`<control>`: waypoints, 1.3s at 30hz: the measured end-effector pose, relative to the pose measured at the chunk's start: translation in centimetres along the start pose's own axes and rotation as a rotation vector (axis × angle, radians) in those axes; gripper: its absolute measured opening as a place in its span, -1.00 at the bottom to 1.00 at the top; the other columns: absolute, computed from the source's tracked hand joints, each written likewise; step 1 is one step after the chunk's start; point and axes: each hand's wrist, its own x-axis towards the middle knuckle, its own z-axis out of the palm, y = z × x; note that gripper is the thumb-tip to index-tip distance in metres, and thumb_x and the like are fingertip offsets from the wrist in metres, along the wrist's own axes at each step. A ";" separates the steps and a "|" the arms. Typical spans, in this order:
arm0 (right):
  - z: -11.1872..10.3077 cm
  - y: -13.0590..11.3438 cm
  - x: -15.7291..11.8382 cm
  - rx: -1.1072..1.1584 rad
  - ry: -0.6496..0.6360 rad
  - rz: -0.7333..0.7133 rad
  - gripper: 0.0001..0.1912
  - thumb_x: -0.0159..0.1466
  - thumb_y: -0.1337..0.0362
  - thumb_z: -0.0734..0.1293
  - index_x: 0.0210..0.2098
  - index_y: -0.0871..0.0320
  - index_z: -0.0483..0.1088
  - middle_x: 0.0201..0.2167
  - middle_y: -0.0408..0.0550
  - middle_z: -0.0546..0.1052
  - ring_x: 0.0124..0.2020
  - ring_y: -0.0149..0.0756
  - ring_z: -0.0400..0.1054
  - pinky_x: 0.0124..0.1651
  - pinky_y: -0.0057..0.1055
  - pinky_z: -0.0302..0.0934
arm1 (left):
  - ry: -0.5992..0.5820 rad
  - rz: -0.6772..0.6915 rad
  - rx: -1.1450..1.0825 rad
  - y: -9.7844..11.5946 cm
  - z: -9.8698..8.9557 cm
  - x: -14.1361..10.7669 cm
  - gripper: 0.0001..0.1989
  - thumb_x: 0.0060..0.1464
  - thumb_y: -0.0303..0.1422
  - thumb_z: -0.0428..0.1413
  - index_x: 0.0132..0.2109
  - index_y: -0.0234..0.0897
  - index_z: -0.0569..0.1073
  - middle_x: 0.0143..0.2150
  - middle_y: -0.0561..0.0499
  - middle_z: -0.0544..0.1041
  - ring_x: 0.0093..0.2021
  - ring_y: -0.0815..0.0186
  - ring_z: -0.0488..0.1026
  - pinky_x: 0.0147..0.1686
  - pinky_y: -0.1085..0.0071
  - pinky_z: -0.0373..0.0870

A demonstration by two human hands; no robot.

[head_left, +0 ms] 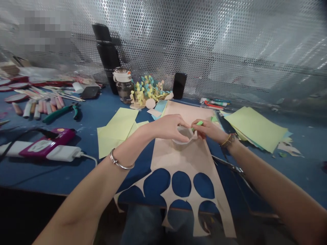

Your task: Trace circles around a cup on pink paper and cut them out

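A sheet of pale peach paper (182, 158) lies in front of me, its near part full of round cut-out holes and hanging over the table edge. On it rests a white round cup-like thing (181, 141), partly covered by fingers. My left hand (166, 126) curls over it, thumb and fingers gripping its rim. Against the cup's right side, my right hand (208, 130) pinches a green pen (200, 123). The pen's tip is hidden.
Yellow-green paper lies left (120, 124) and right (257, 127). Scissors (233, 167) rest beside my right forearm. Behind stand a phone (180, 85), a lidded jar (124, 86) and paper flowers (149, 89). Pliers (60, 114) and a purple power strip (47, 144) are left.
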 end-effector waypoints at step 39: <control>9.0 -0.1 -19.3 -0.840 0.326 -0.364 -0.71 0.33 0.34 0.19 0.02 0.08 0.35 0.02 -0.05 0.50 0.11 -0.19 0.33 0.11 -0.09 0.30 | -0.026 -0.122 0.145 1.9 -1.0 0.5 -0.38 -0.05 0.08 0.08 0.14 -0.05 0.39 0.21 0.00 0.34 0.10 0.08 0.34 -0.01 0.27 0.28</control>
